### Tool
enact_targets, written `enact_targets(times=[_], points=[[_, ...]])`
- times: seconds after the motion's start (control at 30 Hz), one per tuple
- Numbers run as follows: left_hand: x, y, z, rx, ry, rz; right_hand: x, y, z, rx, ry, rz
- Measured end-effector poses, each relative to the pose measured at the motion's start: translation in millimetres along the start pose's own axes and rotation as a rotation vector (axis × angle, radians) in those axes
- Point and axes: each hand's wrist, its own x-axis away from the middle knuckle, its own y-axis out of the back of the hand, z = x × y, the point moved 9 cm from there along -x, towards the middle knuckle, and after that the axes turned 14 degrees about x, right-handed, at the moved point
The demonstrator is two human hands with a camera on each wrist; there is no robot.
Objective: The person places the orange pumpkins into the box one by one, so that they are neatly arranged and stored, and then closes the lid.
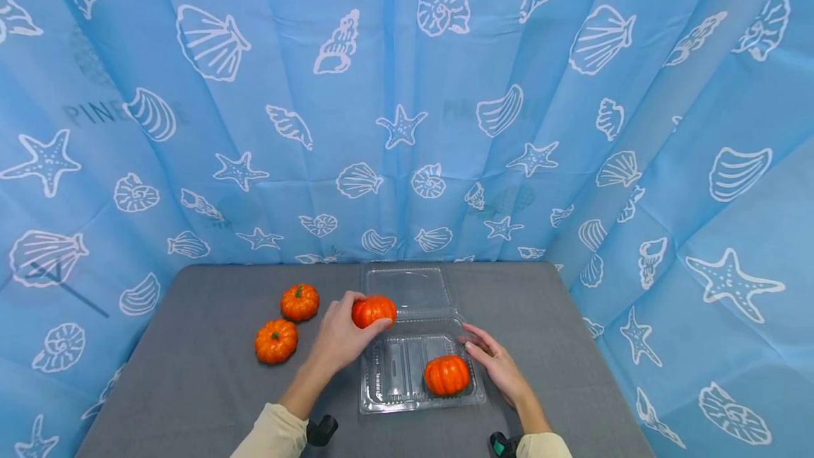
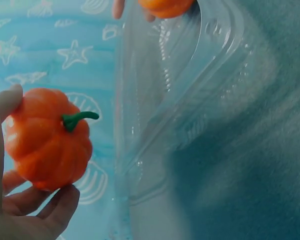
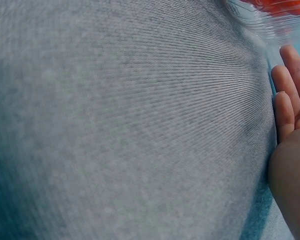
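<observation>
A small orange toy pumpkin with a green stem is gripped between the thumb and fingers of my left hand, raised over the left side of a clear plastic clamshell container. The container's lid lies folded back toward the curtain. Inside the base, at its front right, sits another orange pumpkin. My right hand is at the container's right rim, its fingers fairly straight and fingertips right at the plastic. In the right wrist view those fingers appear just below the container's edge.
Two more orange pumpkins, one farther back and one nearer, stand left of the container on the grey cloth-covered table. A blue curtain with white shells and starfish hangs behind the table and along its sides.
</observation>
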Motion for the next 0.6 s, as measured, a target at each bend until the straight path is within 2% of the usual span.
enact_targets(times=[0.2, 0.3, 0.43, 0.6], points=[[3.1, -5.1, -6.6, 0.035, -0.129, 0.008, 0.4, -0.7, 0.2, -0.007, 0.009, 0.017], [4.7, -6.5, -9.4, 0.051, -0.166, 0.012, 0.5, 0.0, 1.1, -0.011, 0.019, 0.022], [7.5, -10.3, -9.9, 0.077, -0.171, 0.044, 0.7, 1.1, 2.7, -0.004, 0.034, 0.023], [14.0, -17.1, -6.0, 0.088, -0.143, 0.099, 0.7, -1.1, 3.1, 0.000, 0.043, 0.050]])
